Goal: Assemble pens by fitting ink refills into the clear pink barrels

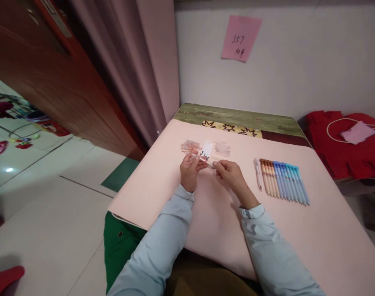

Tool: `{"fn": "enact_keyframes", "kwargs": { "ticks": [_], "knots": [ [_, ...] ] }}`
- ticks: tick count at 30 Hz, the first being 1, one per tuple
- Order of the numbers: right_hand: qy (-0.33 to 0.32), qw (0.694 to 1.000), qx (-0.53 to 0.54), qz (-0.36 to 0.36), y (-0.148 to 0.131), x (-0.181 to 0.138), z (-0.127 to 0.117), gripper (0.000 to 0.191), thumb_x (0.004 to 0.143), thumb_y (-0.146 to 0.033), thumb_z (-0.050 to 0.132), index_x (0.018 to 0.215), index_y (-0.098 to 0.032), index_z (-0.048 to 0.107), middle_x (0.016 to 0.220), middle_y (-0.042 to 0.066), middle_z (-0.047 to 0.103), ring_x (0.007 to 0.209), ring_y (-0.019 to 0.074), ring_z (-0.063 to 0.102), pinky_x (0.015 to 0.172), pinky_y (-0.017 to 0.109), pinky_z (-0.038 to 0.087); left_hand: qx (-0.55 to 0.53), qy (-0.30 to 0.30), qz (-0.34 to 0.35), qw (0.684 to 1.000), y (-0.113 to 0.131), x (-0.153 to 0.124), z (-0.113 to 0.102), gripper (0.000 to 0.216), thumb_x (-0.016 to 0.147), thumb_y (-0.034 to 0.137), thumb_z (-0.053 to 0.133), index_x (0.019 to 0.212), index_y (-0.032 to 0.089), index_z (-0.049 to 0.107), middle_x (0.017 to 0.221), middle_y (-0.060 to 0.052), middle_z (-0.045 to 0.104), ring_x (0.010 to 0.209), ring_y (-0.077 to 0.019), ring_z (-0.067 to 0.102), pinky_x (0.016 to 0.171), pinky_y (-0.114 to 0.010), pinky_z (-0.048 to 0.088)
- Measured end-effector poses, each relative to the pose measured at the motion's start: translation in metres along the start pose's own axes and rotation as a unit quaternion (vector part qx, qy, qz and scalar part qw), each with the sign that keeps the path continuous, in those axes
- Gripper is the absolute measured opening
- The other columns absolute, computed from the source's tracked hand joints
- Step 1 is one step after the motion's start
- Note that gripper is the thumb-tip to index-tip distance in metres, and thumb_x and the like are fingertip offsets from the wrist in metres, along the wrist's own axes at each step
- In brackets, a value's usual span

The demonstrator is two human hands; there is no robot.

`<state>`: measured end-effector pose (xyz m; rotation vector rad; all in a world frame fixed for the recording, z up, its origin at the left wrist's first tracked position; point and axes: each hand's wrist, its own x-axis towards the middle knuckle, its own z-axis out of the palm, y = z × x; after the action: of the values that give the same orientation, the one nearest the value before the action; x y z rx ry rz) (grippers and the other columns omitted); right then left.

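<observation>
Both hands meet over the pink-covered table [162,172]. My left hand [189,169] is closed on one end of a slim, pale pen [206,161], and my right hand [228,173] pinches its other end. Whether it is a whole pen or only part of one cannot be made out. Just beyond the fingers lie white, black-tipped sticks [207,147], probably pen refills. To their left is a pile of see-through pinkish pen barrels [189,145]; to their right, a few clear pinkish pieces [222,149].
Right of my right hand lies a white pen [258,174] beside a neat row of brown, blue and turquoise pens [284,181]. A pink note [241,38] is stuck on the wall behind. Red cloth [338,152] sits at the right, and a brown door [91,98] stands at the left.
</observation>
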<state>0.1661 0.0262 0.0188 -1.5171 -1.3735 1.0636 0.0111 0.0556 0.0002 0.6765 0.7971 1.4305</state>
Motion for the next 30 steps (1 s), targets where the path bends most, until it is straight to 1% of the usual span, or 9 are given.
{"fn": "enact_keyframes", "kwargs": {
  "ticks": [3,6,9,11,13,16,19,24,30],
  "knots": [
    [0.023,1.000,0.006,-0.015,0.0031,0.0023,0.0017,0.037,0.074,-0.055,0.071,0.081,-0.020,0.066,0.063,0.001,0.063,0.056,0.0149,0.052,0.052,0.025,0.038,-0.002,0.009,0.003,1.000,0.0004,-0.0004,0.0001,0.045,0.076,0.040,0.079,0.108,0.016,0.058,0.085,-0.007,0.074,0.067,-0.0140,0.070,0.071,-0.030,0.058],
    [0.040,0.999,0.009,-0.029,0.0032,0.0028,0.0024,0.038,0.068,-0.051,0.077,0.086,-0.020,0.065,0.068,0.000,0.062,0.058,0.0140,0.050,0.052,0.024,0.037,-0.002,0.025,0.005,1.000,0.0008,-0.0008,0.0003,0.043,0.075,0.041,0.079,0.104,0.016,0.059,0.082,-0.006,0.073,0.066,-0.0141,0.070,0.071,-0.030,0.058],
    [0.054,0.998,0.005,-0.037,0.0001,0.0012,0.0013,0.042,0.071,-0.055,0.074,0.093,-0.019,0.066,0.068,0.000,0.062,0.059,0.0144,0.051,0.053,0.024,0.037,0.002,0.028,0.006,1.000,0.0009,-0.0005,0.0005,0.041,0.074,0.042,0.081,0.097,0.016,0.060,0.080,-0.005,0.073,0.066,-0.0139,0.069,0.070,-0.029,0.057],
    [0.037,0.999,-0.002,-0.026,-0.0021,-0.0004,-0.0002,0.044,0.079,-0.062,0.064,0.085,-0.019,0.067,0.061,0.000,0.059,0.056,0.0148,0.050,0.052,0.026,0.036,0.008,0.026,0.005,1.000,0.0008,-0.0002,0.0009,0.039,0.072,0.041,0.082,0.093,0.015,0.061,0.079,-0.005,0.072,0.064,-0.0129,0.068,0.068,-0.027,0.055],
    [0.009,1.000,-0.009,-0.006,-0.0031,-0.0016,-0.0015,0.053,0.086,-0.067,0.052,0.067,-0.019,0.063,0.052,0.000,0.053,0.050,0.0141,0.047,0.050,0.027,0.034,0.014,0.026,0.004,1.000,0.0010,-0.0001,0.0015,0.038,0.071,0.041,0.082,0.089,0.014,0.062,0.076,-0.004,0.071,0.062,-0.0117,0.066,0.065,-0.026,0.053],
    [-0.018,1.000,-0.006,0.006,-0.0033,-0.0025,-0.0018,0.060,0.088,-0.069,0.047,0.056,-0.019,0.058,0.046,-0.001,0.047,0.044,0.0121,0.041,0.048,0.027,0.030,0.011,0.026,-0.002,1.000,0.0023,-0.0003,0.0023,0.036,0.071,0.041,0.082,0.084,0.015,0.061,0.070,-0.002,0.069,0.059,-0.0100,0.062,0.060,-0.023,0.049],
    [-0.031,0.999,0.022,0.000,-0.0038,-0.0025,0.0003,0.054,0.086,-0.066,0.054,0.063,-0.018,0.064,0.050,-0.002,0.049,0.047,0.0116,0.041,0.049,0.026,0.030,-0.004,0.030,-0.009,0.999,0.0044,-0.0009,0.0028,0.036,0.071,0.040,0.083,0.082,0.015,0.060,0.069,-0.001,0.067,0.057,-0.0087,0.061,0.058,-0.022,0.047],
    [-0.031,0.996,0.086,-0.002,-0.0022,-0.0007,0.0052,0.040,0.074,-0.058,0.072,0.076,-0.019,0.061,0.061,-0.001,0.057,0.054,0.0130,0.047,0.051,0.025,0.035,-0.017,0.034,-0.010,0.999,0.0061,-0.0016,0.0035,0.037,0.070,0.040,0.083,0.082,0.016,0.058,0.067,0.000,0.067,0.057,-0.0084,0.060,0.058,-0.021,0.047],
    [-0.011,0.997,0.065,-0.037,0.0037,0.0036,0.0051,0.038,0.068,-0.049,0.078,0.084,-0.020,0.060,0.067,-0.002,0.057,0.059,0.0131,0.049,0.054,0.024,0.037,-0.018,0.037,-0.004,0.999,0.0045,-0.0007,0.0025,0.037,0.070,0.039,0.083,0.080,0.016,0.056,0.062,0.001,0.064,0.054,-0.0081,0.059,0.056,-0.021,0.047]
  ]
}}
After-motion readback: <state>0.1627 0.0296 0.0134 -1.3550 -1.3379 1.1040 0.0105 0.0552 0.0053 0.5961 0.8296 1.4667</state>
